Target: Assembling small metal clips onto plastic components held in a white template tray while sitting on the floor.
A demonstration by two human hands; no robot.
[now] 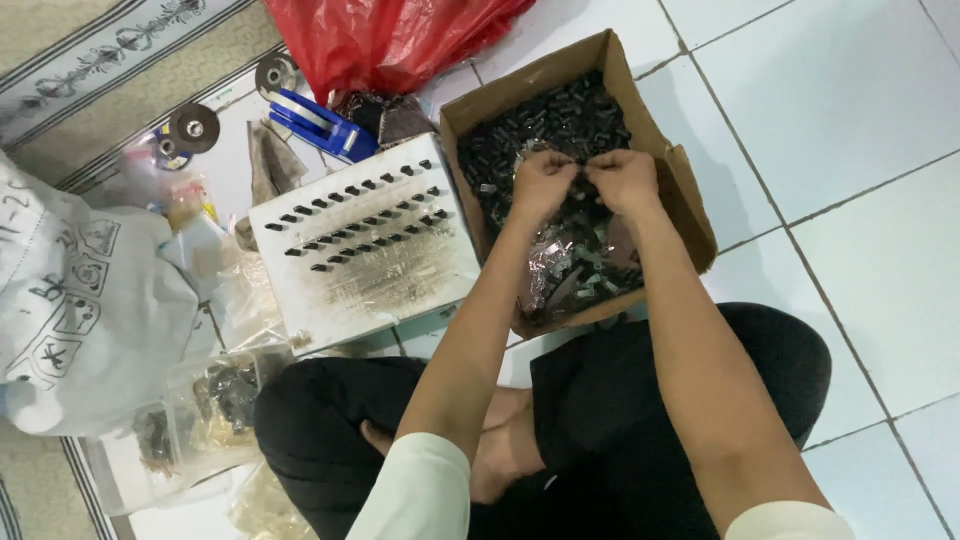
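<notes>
Head view, looking down at a seated person on white floor tiles.

Upper centre of frame: a cardboard box (668,165), flaps open, filled with small black parts (560,125); crinkled clear plastic film (560,265) lies over its lower half. Both hands are over the box, knuckles up, fingers curled inward and nearly touching each other. The left hand (542,182) and the right hand (624,178) each seem to pinch something small among the black parts; what exactly is hidden by the fingers.

Centre left: a white metal plate (370,270) with slanted rows of slots, black pieces seated in many of them, lying just beside the box.

Upper centre: a red plastic bag (385,40). Below it, a blue tool (320,125).

Upper left: two round grinding discs (195,127) at the edge of a patterned mat.

Left: a white printed sack (80,300), with clear plastic bags (215,400) of small items below it.

Lower centre: crossed legs in black trousers (620,400).
</notes>
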